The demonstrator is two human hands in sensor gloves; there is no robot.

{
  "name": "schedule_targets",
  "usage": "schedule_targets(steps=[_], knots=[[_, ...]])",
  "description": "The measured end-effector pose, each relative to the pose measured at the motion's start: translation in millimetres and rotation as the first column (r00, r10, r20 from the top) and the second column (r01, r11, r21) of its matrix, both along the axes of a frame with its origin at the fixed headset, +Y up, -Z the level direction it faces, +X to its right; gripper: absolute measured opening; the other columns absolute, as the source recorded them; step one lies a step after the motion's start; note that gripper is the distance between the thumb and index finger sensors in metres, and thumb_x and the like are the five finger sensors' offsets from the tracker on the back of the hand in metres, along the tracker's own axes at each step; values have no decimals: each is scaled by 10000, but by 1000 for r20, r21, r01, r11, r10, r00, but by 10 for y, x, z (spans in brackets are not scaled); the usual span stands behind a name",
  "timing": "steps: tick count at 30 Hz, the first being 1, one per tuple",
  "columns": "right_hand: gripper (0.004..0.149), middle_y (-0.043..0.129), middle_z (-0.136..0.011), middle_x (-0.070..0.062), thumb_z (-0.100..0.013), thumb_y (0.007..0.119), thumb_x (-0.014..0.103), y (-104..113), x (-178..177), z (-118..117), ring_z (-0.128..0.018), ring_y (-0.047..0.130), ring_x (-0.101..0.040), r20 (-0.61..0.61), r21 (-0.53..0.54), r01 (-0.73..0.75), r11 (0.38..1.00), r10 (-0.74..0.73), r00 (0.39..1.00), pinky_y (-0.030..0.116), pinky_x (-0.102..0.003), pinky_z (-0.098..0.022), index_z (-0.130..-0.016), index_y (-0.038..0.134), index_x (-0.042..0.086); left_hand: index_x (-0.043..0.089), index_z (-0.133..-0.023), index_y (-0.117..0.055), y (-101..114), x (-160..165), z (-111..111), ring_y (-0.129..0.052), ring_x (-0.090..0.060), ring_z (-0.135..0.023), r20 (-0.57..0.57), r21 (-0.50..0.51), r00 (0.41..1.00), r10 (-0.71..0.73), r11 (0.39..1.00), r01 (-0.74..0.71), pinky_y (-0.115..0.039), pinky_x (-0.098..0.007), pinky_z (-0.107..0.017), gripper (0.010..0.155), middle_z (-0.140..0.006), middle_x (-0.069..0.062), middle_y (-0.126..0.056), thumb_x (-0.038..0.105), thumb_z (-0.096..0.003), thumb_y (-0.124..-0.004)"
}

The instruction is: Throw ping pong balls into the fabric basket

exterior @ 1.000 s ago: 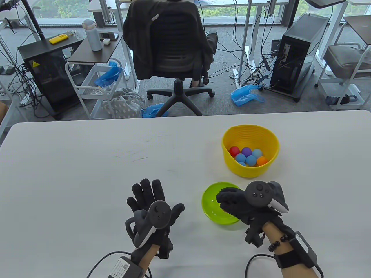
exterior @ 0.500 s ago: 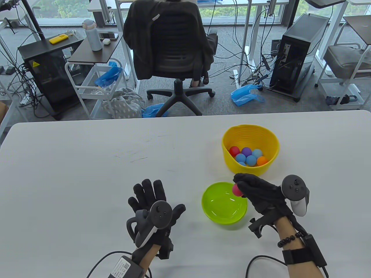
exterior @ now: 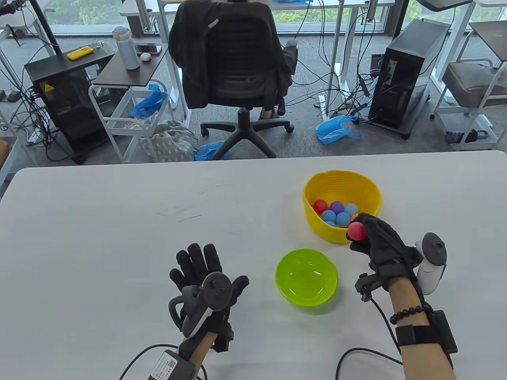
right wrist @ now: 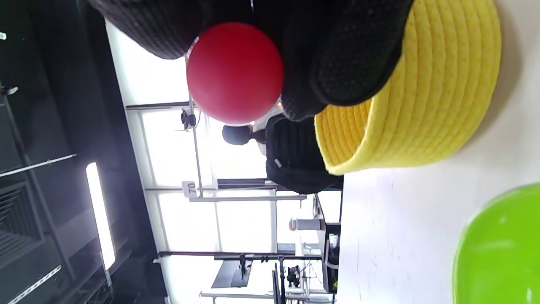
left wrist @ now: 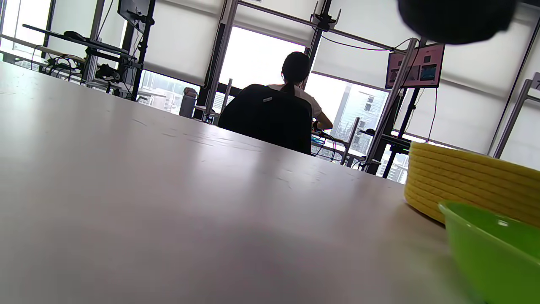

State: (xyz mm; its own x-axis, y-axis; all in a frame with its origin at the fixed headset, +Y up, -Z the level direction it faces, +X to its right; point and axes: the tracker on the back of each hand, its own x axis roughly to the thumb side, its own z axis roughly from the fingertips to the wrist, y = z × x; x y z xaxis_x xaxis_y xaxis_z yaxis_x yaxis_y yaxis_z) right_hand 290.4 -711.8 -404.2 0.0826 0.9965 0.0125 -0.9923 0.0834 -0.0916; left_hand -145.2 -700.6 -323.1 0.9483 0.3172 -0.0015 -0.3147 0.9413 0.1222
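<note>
Table view, near to far. Left hand [exterior: 206,277] flat on table [exterior: 99,237], fingers spread, holding nothing, barely shifted over last second. Green bowl [exterior: 307,277] now looks empty; a second ago right hand was reaching into it. Right hand [exterior: 380,245] has since lifted out, carried red ball [exterior: 356,230] forward; fingertips pinch it at near rim of yellow basket [exterior: 342,206]. Several coloured balls [exterior: 336,213] already inside. Judgement: last ball from bowl, release into basket comes next; task nearly done.
</note>
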Motion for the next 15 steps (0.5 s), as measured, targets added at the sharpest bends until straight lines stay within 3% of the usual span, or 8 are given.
schedule_targets(steps=[2, 4, 7, 10, 15], knots=[[541, 677, -1050, -218, -624, 715, 454, -18, 80, -78, -795, 916, -348, 23, -24, 21, 999, -20, 1000, 864, -431, -586, -1052, 630, 134, 88, -1154, -224, 2, -16, -3, -41, -563, -1056, -7, 0, 1000, -1, 1000, 1, -120, -784, -694, 1046, -1196, -255, -64, 633, -425, -740], [667, 536, -1103, -281, -638, 679, 471, -37, 165, -174, -900, 811, -403, 1, -50, 34, 998, -34, 999, 799, -466, -669, -1127, 449, 79, 87, -1154, -223, 2, -32, -10, -40, -562, -1057, -13, -2, 1000, 2, 1000, -2, -121, -784, -694, 1047, -1196, -256, -63, 633, -425, -740], [780, 381, -1113, -351, -655, 617, 491, -51, 236, -245, -974, 687, -452, 6, -63, 77, 995, -77, 997, 713, -494, -728, -1141, 236, 13, 88, -1154, -224, -2, -44, -23, -39, -561, -1057, -20, -8, 1000, 3, 1000, -3, -118, -784, -694, 1047, -1196, -255, -62, 633, -425, -740], [807, 345, -1107, -373, -661, 585, 498, -31, 288, -272, -983, 656, -468, 10, -63, 71, 995, -71, 997, 702, -502, -729, -1130, 168, -10, 90, -1154, -222, -6, -48, -32, -36, -560, -1058, -23, -17, 1000, 5, 1000, -5, -115, -783, -695, 1046, -1197, -252, -60, 632, -425, -741], [763, 397, -1097, -375, -648, 601, 462, 35, 309, -172, -940, 691, -496, 57, -21, 57, 998, -56, 997, 710, -539, -684, -1132, 247, -10, 91, -1154, -221, -6, -35, -29, -34, -558, -1058, -16, -21, 1000, 4, 1000, -4, -114, -783, -695, 1047, -1197, -250, -61, 631, -424, -742]])
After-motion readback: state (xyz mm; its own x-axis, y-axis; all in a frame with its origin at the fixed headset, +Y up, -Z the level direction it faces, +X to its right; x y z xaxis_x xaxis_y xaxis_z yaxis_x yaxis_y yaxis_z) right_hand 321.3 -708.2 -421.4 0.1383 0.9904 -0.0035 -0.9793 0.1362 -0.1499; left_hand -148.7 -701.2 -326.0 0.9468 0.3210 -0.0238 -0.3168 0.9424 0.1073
